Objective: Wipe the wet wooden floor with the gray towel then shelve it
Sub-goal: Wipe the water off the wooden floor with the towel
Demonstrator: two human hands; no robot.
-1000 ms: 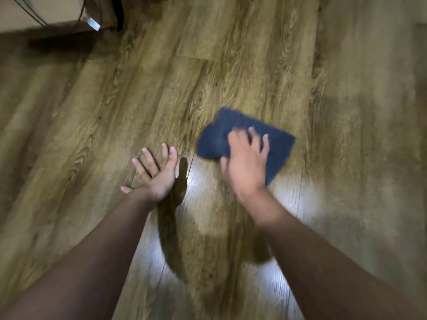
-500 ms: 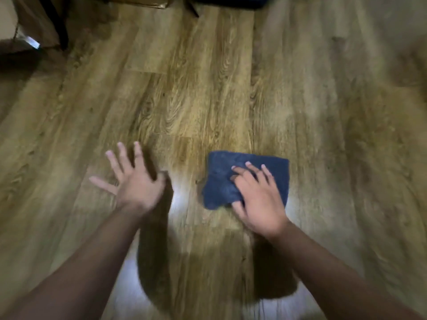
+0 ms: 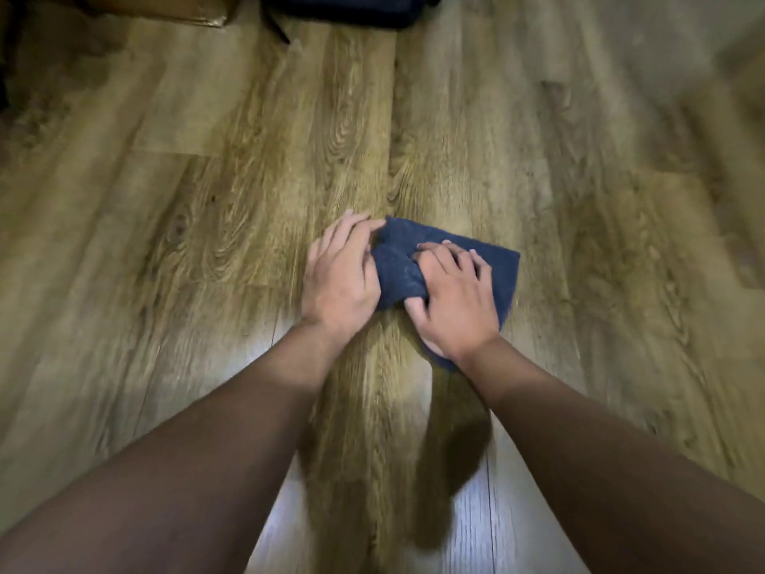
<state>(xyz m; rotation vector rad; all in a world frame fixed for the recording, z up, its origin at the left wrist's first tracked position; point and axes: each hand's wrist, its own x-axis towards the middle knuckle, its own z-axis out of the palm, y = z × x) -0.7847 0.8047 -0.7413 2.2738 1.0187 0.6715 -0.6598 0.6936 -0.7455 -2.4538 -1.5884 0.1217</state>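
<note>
The dark gray-blue towel (image 3: 499, 267) lies bunched on the wooden floor (image 3: 232, 225) in the middle of the view. My right hand (image 3: 453, 302) lies on top of it, with fingers and thumb curled into a raised fold of the cloth. My left hand (image 3: 341, 275) is at the towel's left edge; its fingertips touch the upper left corner and the thumb side presses against the bunched fold. A glossy patch of floor reflects light below my wrists.
A cardboard box (image 3: 165, 8) sits at the top left and a dark bag (image 3: 352, 8) at the top centre, both on the floor at the far edge of view. Bare planks extend to the left and right of the towel.
My left hand has moved right from the bare floor to the towel's left edge. The right hand's fingers have curled and gathered the cloth, which was flat before.
</note>
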